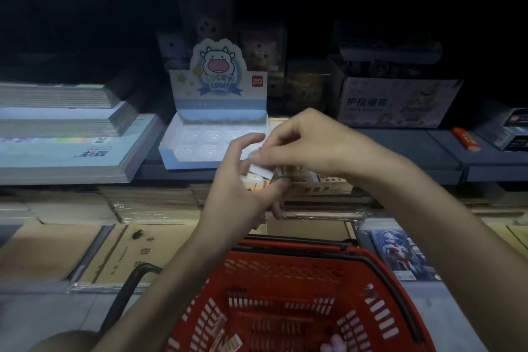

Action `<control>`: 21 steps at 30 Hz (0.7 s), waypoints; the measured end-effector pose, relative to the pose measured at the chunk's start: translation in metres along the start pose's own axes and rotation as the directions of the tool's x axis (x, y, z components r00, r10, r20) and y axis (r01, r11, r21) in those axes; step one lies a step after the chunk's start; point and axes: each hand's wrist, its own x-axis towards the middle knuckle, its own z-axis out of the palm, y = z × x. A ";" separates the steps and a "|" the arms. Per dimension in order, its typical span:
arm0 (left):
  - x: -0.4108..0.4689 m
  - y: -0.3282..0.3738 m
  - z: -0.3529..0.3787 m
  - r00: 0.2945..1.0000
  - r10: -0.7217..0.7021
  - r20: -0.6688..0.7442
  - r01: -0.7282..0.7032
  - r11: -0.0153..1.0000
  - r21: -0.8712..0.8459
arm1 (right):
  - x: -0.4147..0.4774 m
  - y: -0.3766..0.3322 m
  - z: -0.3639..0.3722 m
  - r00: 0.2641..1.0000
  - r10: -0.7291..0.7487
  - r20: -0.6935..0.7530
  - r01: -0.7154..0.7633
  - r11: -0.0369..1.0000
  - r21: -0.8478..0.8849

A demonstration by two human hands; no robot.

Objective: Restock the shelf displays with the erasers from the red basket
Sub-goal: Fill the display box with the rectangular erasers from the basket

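So, my left grip [237, 194] is curled round a few erasers [258, 173] by the shelf's [428, 157] front edge, right grip [308, 143] pinching the top one.

head view, close, facing down toward shelf [314, 171]

The left hand [240, 194] and right hand [308, 146] are bare, with short, plain nails. Behind each hand, the left forearm [171, 288] and right forearm [428, 223] are slim and uncovered as far as the picture's edge. A small grey band sits at one left finger, too blurred to identify. Far below the left hand shows a rounded bare knee [63, 341].
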 end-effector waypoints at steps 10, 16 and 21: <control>0.004 -0.005 -0.006 0.994 0.102 0.045 -0.100 0.994 -0.043 | 0.008 0.013 -0.013 1.000 -0.008 0.013 0.006 0.986 0.168; 0.015 -0.025 -0.012 0.991 0.106 -0.086 -0.094 0.988 0.125 | 0.013 0.029 -0.037 0.961 0.163 -0.224 -0.052 0.900 0.432; 0.014 -0.027 -0.013 0.990 0.089 0.108 -0.125 0.915 0.385 | 0.023 0.044 -0.034 0.930 0.261 -0.257 -0.112 0.871 0.478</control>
